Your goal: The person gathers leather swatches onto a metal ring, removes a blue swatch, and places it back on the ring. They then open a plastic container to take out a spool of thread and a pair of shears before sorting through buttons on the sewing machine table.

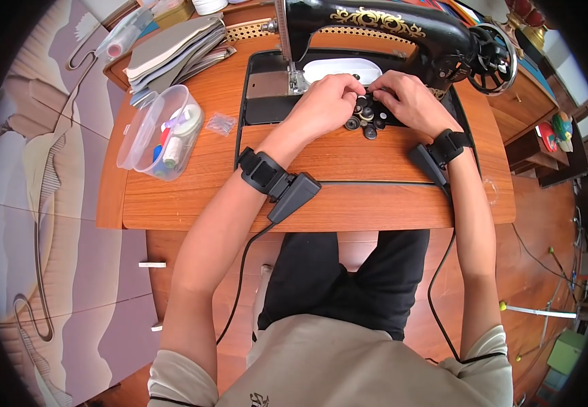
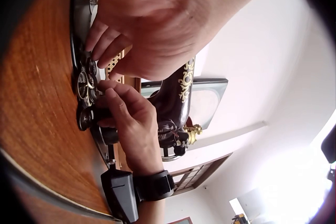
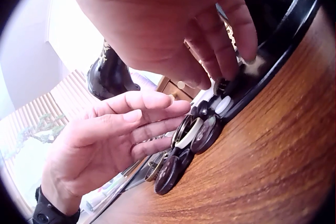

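Observation:
Dark round buttons (image 1: 366, 117), with a few pale ones among them, lie in a pile on the sewing machine's bed and the wood before it. At the pile's left side is my left hand (image 1: 328, 102), its fingers loosely extended beside the buttons (image 3: 206, 134). From the right, my right hand (image 1: 410, 102) reaches to the pile's back edge with fingers bent downward, near or touching buttons. In the right wrist view the left hand (image 3: 105, 140) shows its palm and fairly straight fingers. Whether either hand's fingertips hold a button is hidden.
A white oval dish (image 1: 334, 68) sits behind the hands, under the black sewing machine (image 1: 382, 24). To the left stand an open clear box (image 1: 172, 136) with thread spools, a small plastic bag (image 1: 221, 123) and stacked cloth (image 1: 172, 57). The handwheel (image 1: 494, 60) is at right.

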{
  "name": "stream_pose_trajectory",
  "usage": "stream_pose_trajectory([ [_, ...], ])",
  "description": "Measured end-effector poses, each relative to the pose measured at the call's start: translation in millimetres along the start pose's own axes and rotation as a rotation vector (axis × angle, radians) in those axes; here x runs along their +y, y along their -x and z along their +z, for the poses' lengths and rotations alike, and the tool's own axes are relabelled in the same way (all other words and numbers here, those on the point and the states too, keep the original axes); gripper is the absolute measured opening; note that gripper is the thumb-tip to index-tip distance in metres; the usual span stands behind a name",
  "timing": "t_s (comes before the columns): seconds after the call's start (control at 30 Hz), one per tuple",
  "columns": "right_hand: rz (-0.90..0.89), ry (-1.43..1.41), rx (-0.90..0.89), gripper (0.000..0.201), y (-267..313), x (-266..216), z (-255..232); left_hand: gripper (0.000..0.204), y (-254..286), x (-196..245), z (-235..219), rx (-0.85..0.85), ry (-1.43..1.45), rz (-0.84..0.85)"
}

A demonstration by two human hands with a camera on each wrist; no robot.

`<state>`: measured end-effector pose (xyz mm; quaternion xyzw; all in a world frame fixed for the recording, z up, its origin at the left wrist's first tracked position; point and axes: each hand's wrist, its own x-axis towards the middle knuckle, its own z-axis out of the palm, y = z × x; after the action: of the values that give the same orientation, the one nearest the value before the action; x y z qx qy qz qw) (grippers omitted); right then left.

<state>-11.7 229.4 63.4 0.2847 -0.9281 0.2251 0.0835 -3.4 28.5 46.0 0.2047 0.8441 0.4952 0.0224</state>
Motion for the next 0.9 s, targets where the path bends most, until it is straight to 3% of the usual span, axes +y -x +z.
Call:
stream_pose_trajectory([
  [0.1,-0.022,0.003,0.004,0.019,1.2,3.6,2.5,0.025,1.0,2.4,-1.2,-0.040,-0.036,-0.056],
  [0.27,-0.057,0.006,0.001,0.022,2.1,5.8,7.6,0.022,1.7,-1.9,-0.1,-0.088,-0.120,0.020],
  [0.9,-0.015,0.091,0.035,0.018,2.1,2.0,3.4,0.025,2.1,-1.0,1.3,-0.065,-0.145,0.015],
])
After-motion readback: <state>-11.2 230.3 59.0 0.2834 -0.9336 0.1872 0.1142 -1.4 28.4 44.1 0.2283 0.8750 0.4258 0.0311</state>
